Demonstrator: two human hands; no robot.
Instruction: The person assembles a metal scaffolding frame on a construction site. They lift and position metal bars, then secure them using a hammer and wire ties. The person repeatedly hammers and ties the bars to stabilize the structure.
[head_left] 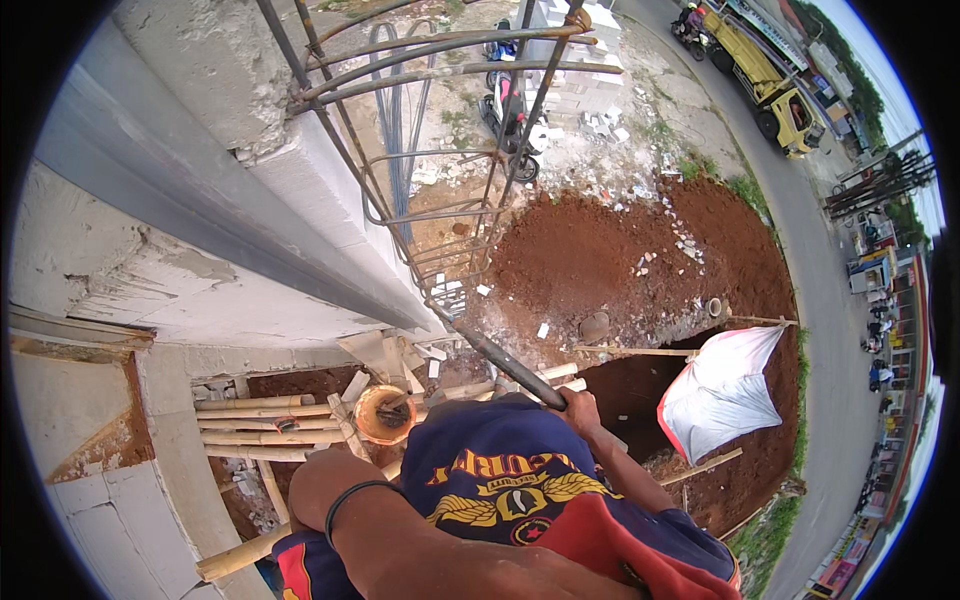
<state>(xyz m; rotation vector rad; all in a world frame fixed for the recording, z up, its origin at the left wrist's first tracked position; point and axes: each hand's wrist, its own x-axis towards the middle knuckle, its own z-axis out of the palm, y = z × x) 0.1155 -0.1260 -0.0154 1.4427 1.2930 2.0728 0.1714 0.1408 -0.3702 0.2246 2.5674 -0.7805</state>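
Observation:
My right hand (580, 408) is closed around the lower end of a dark metal bar (505, 365). The bar slants up and left to the foot of a rebar cage (478, 215), where its upper end meets the rods; I cannot tell how they join. My left hand (470, 568) is raised very close to the view at the lower edge, above my navy shirt (490, 445). A black band (350, 497) circles that wrist. The left fingers run out of the picture, so their grip is hidden.
A white block wall (310, 205) with a grey beam rises at left. Below are bamboo poles (265, 425) and an orange bucket (372, 425). Right of me lie a dark pit (625, 395), a white sheet (725, 390) and red soil (570, 250). Beyond is a road with a yellow truck (755, 70).

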